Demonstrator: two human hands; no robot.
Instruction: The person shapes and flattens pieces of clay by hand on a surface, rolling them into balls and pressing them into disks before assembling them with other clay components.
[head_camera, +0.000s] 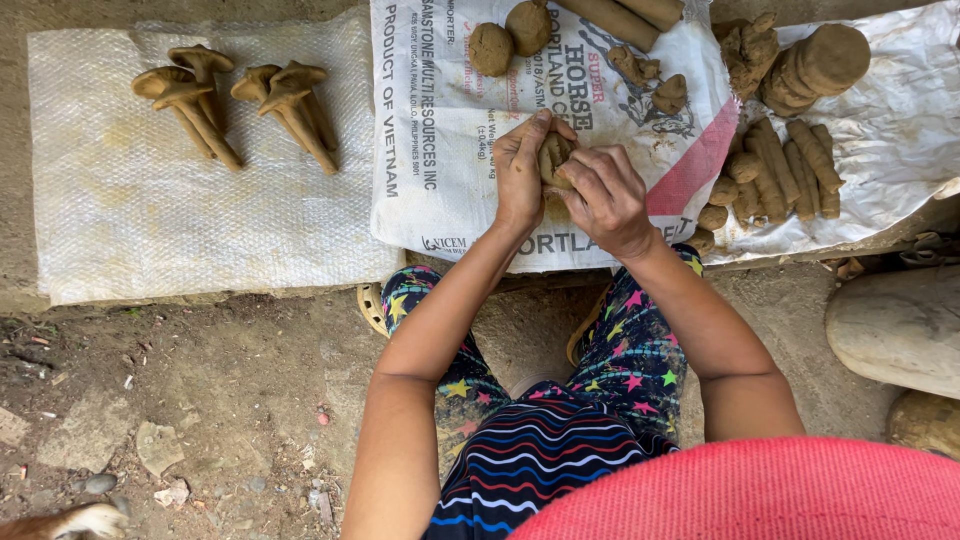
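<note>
Two hands close around one lump of clay (553, 158), held just above the printed white sack (440, 120) that serves as a work mat. The left hand (520, 175) cups the lump from the side, fingers pressed together and thumb lying along the top; the right hand (608, 195) wraps over the other side, fingers curled and pinching into the clay. To shape it well, I judge the pressure should stay even from both sides, the lump turned bit by bit so no part thins or cracks. Just beyond lie two round clay balls (510, 38) and some torn scraps (650, 82). Farther right, on a white sheet (890, 130), sit rolled clay sticks (785, 170) and a thick clay cylinder (815, 65). Well apart on the left, finished mushroom-shaped pieces (235, 100) rest on a woven cloth (150, 220).
</note>
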